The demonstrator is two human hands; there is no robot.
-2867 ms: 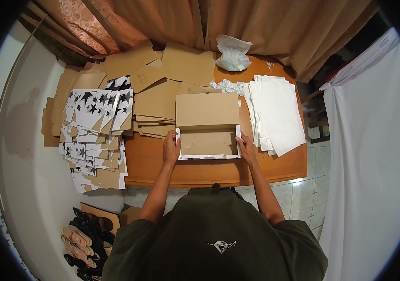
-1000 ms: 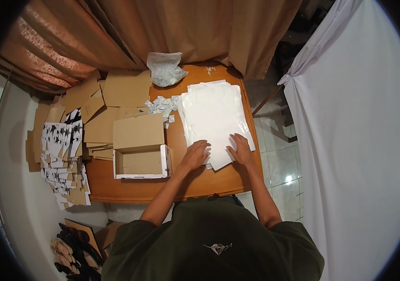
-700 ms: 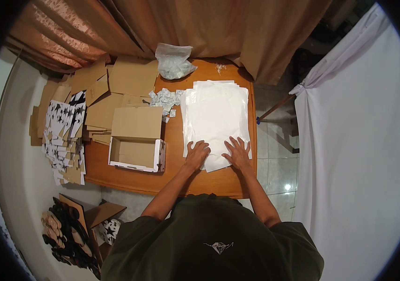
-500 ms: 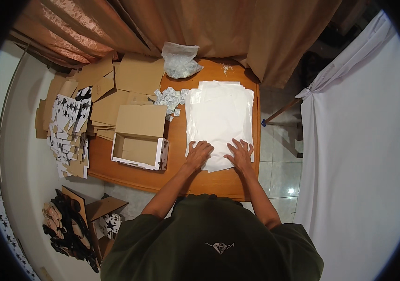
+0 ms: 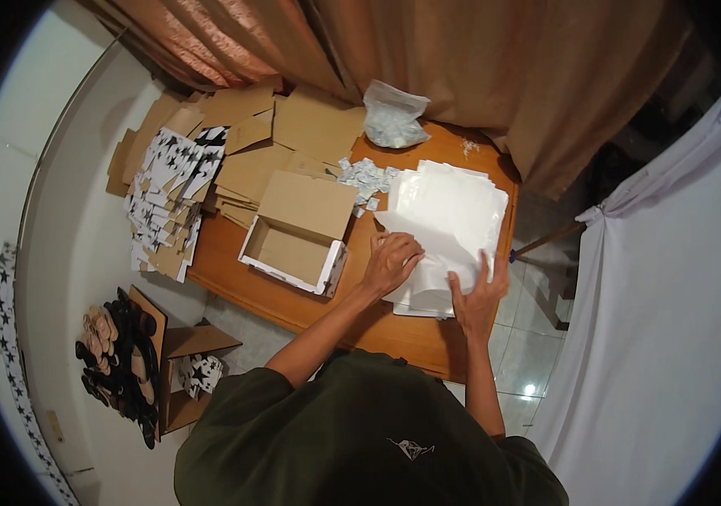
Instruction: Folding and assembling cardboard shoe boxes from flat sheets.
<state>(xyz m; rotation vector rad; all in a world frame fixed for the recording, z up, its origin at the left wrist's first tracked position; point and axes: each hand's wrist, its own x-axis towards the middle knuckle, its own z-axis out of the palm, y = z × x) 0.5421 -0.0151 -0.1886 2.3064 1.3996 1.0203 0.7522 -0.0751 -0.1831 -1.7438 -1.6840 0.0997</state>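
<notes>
A stack of white paper sheets (image 5: 462,194) lies on the right side of the wooden table. My left hand (image 5: 392,263) is closed on the left edge of the top sheet of paper (image 5: 436,261), which bows up from the stack. Over the stack's near right part, my right hand (image 5: 480,297) has its thumb and fingers apart, with the fingertips at the paper. Left of the stack stands a cardboard box (image 5: 308,202) with its lid raised and a bare brown inside.
Small white packets (image 5: 366,179) lie beyond the box, near a clear plastic bag (image 5: 396,116). Flat brown cardboard (image 5: 314,122) and star-printed pieces (image 5: 166,202) are piled at the left. Below them, a rack holds shoes (image 5: 124,363). A white cloth (image 5: 656,320) hangs at the right.
The view has turned, shifting the table. My left hand has gone from lying on the stack to gripping the top sheet, which now bows up. My right hand remains at the stack's near right.
</notes>
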